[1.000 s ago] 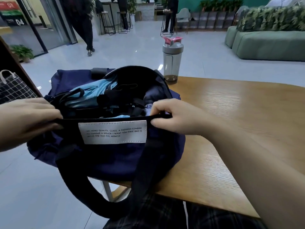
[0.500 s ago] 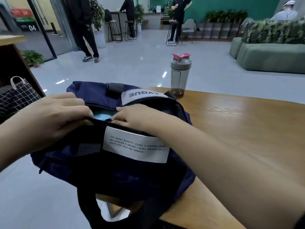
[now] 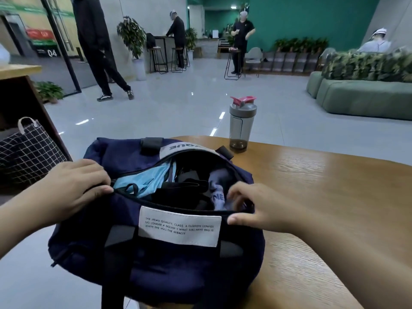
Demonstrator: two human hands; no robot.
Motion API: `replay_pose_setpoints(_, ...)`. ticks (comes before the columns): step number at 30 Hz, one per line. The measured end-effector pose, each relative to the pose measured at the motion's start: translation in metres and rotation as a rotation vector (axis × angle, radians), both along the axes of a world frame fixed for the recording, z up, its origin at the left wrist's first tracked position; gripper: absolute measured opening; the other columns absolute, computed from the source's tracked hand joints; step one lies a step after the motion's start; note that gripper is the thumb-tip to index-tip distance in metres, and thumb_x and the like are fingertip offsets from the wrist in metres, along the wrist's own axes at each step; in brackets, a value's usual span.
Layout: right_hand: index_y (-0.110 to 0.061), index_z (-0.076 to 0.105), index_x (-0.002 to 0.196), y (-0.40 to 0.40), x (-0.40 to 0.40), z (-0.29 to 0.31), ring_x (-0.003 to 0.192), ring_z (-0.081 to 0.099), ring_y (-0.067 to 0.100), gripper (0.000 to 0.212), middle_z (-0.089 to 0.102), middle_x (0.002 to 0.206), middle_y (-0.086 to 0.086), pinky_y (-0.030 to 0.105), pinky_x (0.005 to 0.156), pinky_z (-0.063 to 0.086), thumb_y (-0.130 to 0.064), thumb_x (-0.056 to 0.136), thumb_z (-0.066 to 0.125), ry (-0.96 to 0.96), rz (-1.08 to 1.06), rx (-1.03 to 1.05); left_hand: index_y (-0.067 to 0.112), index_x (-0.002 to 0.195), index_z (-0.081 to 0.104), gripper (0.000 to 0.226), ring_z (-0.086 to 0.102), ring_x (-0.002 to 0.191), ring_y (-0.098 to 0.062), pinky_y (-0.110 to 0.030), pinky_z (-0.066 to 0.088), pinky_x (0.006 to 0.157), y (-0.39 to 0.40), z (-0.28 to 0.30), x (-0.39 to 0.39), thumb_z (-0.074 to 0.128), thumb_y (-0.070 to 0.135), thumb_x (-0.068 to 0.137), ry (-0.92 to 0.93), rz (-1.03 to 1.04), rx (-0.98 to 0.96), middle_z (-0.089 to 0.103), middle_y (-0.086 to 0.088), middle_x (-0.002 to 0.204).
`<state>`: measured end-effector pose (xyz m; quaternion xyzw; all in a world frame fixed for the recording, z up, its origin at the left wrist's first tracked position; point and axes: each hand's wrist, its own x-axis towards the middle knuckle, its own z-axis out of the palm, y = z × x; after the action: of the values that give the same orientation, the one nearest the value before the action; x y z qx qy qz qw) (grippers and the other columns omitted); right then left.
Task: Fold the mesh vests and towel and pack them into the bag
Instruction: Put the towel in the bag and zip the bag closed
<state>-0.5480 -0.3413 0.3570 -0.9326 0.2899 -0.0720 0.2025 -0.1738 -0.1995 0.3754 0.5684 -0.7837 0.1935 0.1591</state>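
Note:
A navy duffel bag (image 3: 169,262) with a white text label lies on the left end of the wooden table (image 3: 323,197), its top opening gaping. Inside lie a light blue towel (image 3: 145,181), a black mesh vest (image 3: 189,188) and a purple-grey vest (image 3: 217,192). My left hand (image 3: 75,190) grips the bag's near rim at the left end of the opening. At the right end my right hand (image 3: 252,206) pinches the near rim, thumb outside and fingers curled inside.
A grey shaker bottle (image 3: 242,126) with a red lid stands on the table's far edge behind the bag. A checked basket (image 3: 29,150) sits at the left by a dark cabinet (image 3: 22,94). Several people stand on the floor beyond; a green sofa (image 3: 365,97) is at the right.
My right hand has slid from the middle of the opening to its right end, and the bag's mouth has spread open again. The view has tilted up.

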Motion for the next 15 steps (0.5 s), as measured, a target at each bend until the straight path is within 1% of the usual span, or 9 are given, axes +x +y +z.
replay_pose_setpoints(2, -0.032, 0.056, 0.095, -0.003, -0.014, -0.002, 0.091, 0.051, 0.001, 0.053, 0.057, 0.087, -0.016, 0.026, 0.109, 0.025, -0.078, 0.073, 0.045, 0.164, 0.05, -0.185, 0.031, 0.081, 0.049, 0.039, 0.059, 0.08, -0.022, -0.044, 0.051, 0.071, -0.001, -0.002, 0.008, 0.027, 0.059, 0.097, -0.069, -0.028, 0.058, 0.057, 0.013, 0.078)
replay_pose_setpoints(3, -0.026, 0.059, 0.096, -0.004, -0.02, -0.001, 0.094, 0.05, 0.002, 0.048, 0.056, 0.087, -0.013, 0.022, 0.11, 0.016, -0.07, 0.081, 0.047, 0.231, 0.065, -0.266, 0.03, 0.078, 0.05, 0.041, 0.057, 0.08, -0.02, -0.041, 0.048, 0.073, -0.002, 0.0, 0.01, 0.029, 0.062, 0.095, -0.1, -0.038, 0.067, 0.056, 0.013, 0.077)
replay_pose_setpoints(4, -0.023, 0.06, 0.1, -0.005, -0.026, 0.002, 0.098, 0.049, 0.004, 0.042, 0.054, 0.089, -0.011, 0.017, 0.107, 0.012, -0.061, 0.088, 0.047, 0.278, 0.065, -0.323, 0.029, 0.074, 0.05, 0.045, 0.054, 0.08, -0.018, -0.037, 0.045, 0.074, -0.003, 0.005, 0.011, 0.031, 0.065, 0.093, -0.124, -0.052, 0.068, 0.054, 0.013, 0.075)
replay_pose_setpoints(6, -0.022, 0.059, 0.102, -0.01, -0.033, 0.012, 0.099, 0.046, 0.007, 0.033, 0.05, 0.089, -0.011, 0.015, 0.094, 0.018, -0.05, 0.095, 0.044, 0.277, 0.029, -0.37, 0.023, 0.064, 0.049, 0.053, 0.047, 0.077, -0.015, -0.033, 0.04, 0.073, -0.006, 0.017, 0.009, 0.036, 0.067, 0.09, -0.12, -0.093, 0.016, 0.047, 0.015, 0.069)
replay_pose_setpoints(8, -0.02, 0.058, 0.095, -0.02, -0.035, 0.025, 0.093, 0.049, 0.013, 0.028, 0.053, 0.085, -0.009, 0.025, 0.086, 0.029, -0.043, 0.097, 0.042, 0.106, -0.021, -0.384, 0.018, 0.059, 0.047, 0.058, 0.04, 0.073, -0.013, -0.03, 0.038, 0.071, -0.008, 0.038, 0.0, 0.037, 0.066, 0.09, -0.052, -0.089, -0.056, 0.037, 0.02, 0.067)
replay_pose_setpoints(10, -0.014, 0.058, 0.087, -0.029, -0.033, 0.04, 0.083, 0.049, 0.014, 0.023, 0.054, 0.08, -0.007, 0.025, 0.073, 0.035, -0.031, 0.094, 0.044, -0.252, -0.097, -0.287, 0.014, 0.057, 0.047, 0.061, 0.038, 0.07, -0.015, -0.023, 0.035, 0.071, -0.014, 0.056, -0.011, 0.037, 0.064, 0.091, 0.078, -0.041, -0.11, 0.038, 0.018, 0.068)
replay_pose_setpoints(12, -0.015, 0.056, 0.084, -0.027, -0.024, 0.056, 0.079, 0.047, 0.006, 0.016, 0.054, 0.082, -0.004, 0.016, 0.07, 0.037, -0.011, 0.096, 0.045, -0.516, -0.127, -0.166, 0.012, 0.058, 0.05, 0.06, 0.041, 0.072, -0.017, -0.015, 0.032, 0.076, -0.021, 0.065, -0.026, 0.041, 0.063, 0.088, 0.186, 0.011, -0.126, 0.042, 0.016, 0.074)
replay_pose_setpoints(13, -0.021, 0.055, 0.083, -0.023, -0.017, 0.062, 0.082, 0.047, 0.002, 0.024, 0.053, 0.086, -0.004, 0.01, 0.073, 0.036, -0.004, 0.096, 0.044, -0.579, -0.145, -0.145, 0.013, 0.06, 0.051, 0.056, 0.043, 0.075, -0.017, -0.014, 0.032, 0.079, -0.025, 0.065, -0.035, 0.046, 0.061, 0.087, 0.243, 0.031, -0.115, 0.043, 0.016, 0.079)
replay_pose_setpoints(15, -0.032, 0.05, 0.081, -0.019, -0.005, 0.066, 0.087, 0.046, -0.008, 0.036, 0.049, 0.091, -0.006, 0.001, 0.076, 0.031, 0.0, 0.096, 0.042, -0.658, -0.221, -0.091, 0.016, 0.063, 0.049, 0.043, 0.044, 0.085, -0.016, -0.021, 0.033, 0.084, -0.034, 0.059, -0.054, 0.058, 0.05, 0.087, 0.372, 0.091, -0.053, 0.046, 0.005, 0.091)
